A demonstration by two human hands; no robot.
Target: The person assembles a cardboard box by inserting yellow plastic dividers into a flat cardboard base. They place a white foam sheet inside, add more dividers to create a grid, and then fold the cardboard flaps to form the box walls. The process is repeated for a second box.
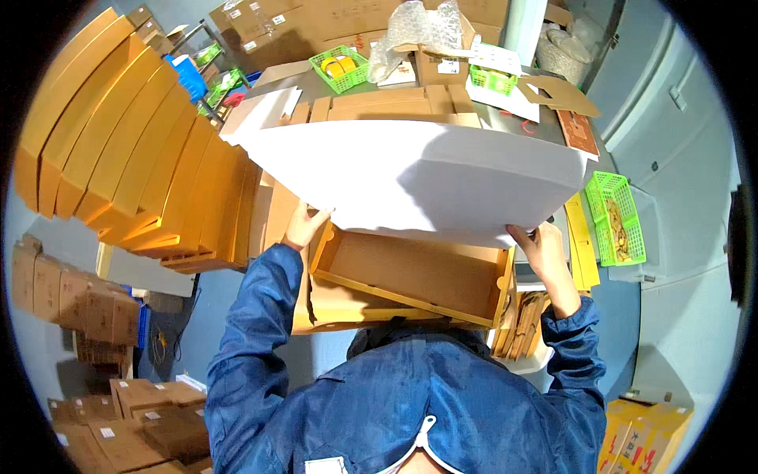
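Both my hands hold a large white panel (339,170) by its near edge, tilted over the table. My left hand (305,227) grips the near left part, thumb on the face towards me. At the near right, my right hand (543,249) pinches the edge between thumb and fingers. Beneath the panel lies an open shallow cardboard box (395,299) with yellow-brown walls and a plain brown bottom. The panel hides the box's far side. Whether the panel is foam or card I cannot tell.
Tall stacked yellow-brown boxes (118,150) lean at the left. On the table's far side are a green basket (347,80) with yellow tape rolls and bubble wrap (426,31). Another green basket (636,246) stands at the right. Brown cartons (150,419) are on the floor.
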